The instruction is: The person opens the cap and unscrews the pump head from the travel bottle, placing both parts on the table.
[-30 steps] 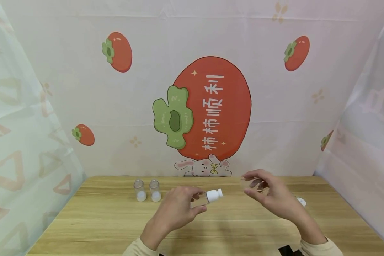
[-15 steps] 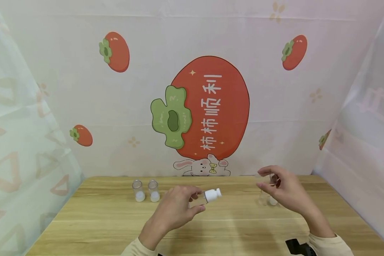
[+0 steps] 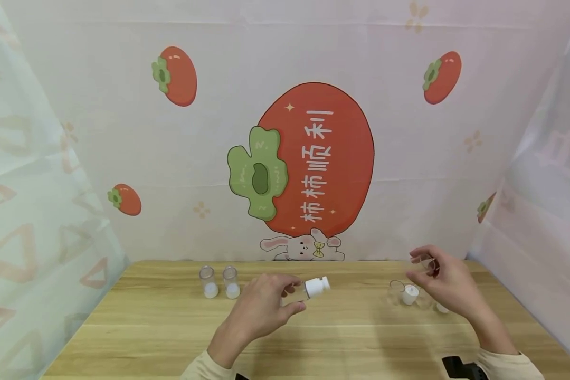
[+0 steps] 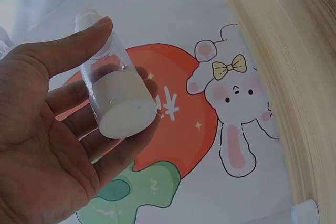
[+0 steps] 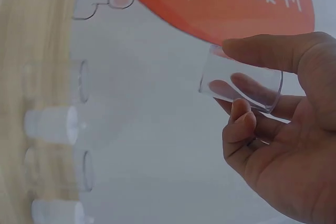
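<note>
My left hand (image 3: 268, 303) grips a small clear pump bottle (image 4: 123, 98) by its transparent body, thumb on one side and fingers on the other. The bottle is tilted above the table, its white pump head (image 3: 316, 286) pointing right in the head view and its white base facing the left wrist camera. My right hand (image 3: 448, 279) pinches a clear cylindrical cap (image 5: 244, 77) between thumb and fingers, above the table's right side. Below it stand clear caps (image 5: 81, 169) and white pump heads (image 5: 52, 124), in an alternating row.
Two clear bottles (image 3: 231, 282) with white lower parts stand side by side at the back left of the wooden table (image 3: 171, 338). A printed cloth backdrop (image 3: 209, 132) rises behind the table, with cloth walls on both sides.
My right hand has moved right with the clear cap, bringing the caps and pump heads on the table into view. The left hand and its bottle have hardly moved.
</note>
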